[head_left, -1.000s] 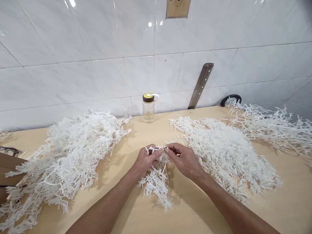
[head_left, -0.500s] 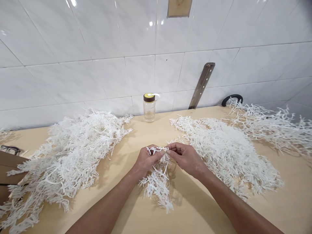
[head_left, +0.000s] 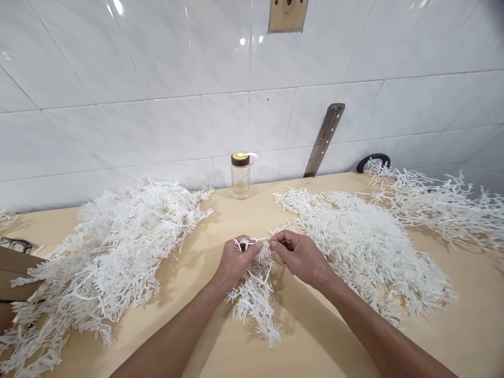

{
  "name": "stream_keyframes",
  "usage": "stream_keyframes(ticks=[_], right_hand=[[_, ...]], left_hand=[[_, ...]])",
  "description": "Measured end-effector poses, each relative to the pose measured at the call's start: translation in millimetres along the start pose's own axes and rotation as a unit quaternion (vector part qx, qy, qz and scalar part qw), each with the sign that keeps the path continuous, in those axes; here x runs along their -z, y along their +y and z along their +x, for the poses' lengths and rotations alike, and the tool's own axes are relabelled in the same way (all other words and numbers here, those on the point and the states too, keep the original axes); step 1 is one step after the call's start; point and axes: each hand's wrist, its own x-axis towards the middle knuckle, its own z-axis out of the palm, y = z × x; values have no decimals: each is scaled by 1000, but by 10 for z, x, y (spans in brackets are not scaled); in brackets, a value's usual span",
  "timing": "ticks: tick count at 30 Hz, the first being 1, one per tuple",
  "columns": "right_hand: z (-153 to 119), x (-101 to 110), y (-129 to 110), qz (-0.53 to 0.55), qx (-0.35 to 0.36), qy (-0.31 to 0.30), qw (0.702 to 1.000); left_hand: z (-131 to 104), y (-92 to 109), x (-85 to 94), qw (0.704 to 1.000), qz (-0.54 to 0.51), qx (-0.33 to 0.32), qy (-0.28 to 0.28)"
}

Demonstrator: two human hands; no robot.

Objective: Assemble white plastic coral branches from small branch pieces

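Observation:
Between my hands hangs a white plastic branch (head_left: 255,299) with fine, needle-like twigs drooping toward the table. My left hand (head_left: 236,258) pinches its upper stem between thumb and fingers. Fingers of my right hand (head_left: 301,257) are pinched together at the stem's right end, close to the left thumb. Exactly what lies between the right fingertips is too small to make out fully, but they touch the branch's tip. To the right lies a pile of similar white branches (head_left: 362,241), and a larger heap (head_left: 126,252) spreads at the left.
A clear bottle (head_left: 240,178) with a yellow and brown lid stands by the tiled wall. A metal strip (head_left: 325,140) leans there. Barer white stems (head_left: 444,205) lie at far right near a black curved handle (head_left: 373,161). Glasses (head_left: 16,243) and a brown box (head_left: 19,273) sit at left.
My right fingertips have shifted very slightly away from the left thumb. The branch stays in my left hand, and the view has tipped a little upward.

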Motion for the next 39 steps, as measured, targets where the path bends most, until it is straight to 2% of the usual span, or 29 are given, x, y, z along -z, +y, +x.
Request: stream_keyframes(ticks=[9,15,23,28,31,34,39], right_hand=[[-5,-26,14,-16,22,16,1000],[-36,-56,-44,-23,25,14,999],[-26,-84,17,-8,23,24,999],[-10,-94,61,10,15,34,999],[-10,-95,54,15,3,18,1000],[-12,-96,36,3,-1,0,1000],[-11,-113,37,-5,9,18,1000]], left_hand=[[4,-17,-9,1000,-4,-11,-9],[-14,-13,0,998,11,-47,-30],[-18,-5,-19,998,51,-39,11],[-31,-5,-33,996,60,-62,31],[-37,-9,-38,995,47,-75,43],[-35,-22,-37,995,44,-76,45],[-23,-44,-42,995,50,-78,35]])
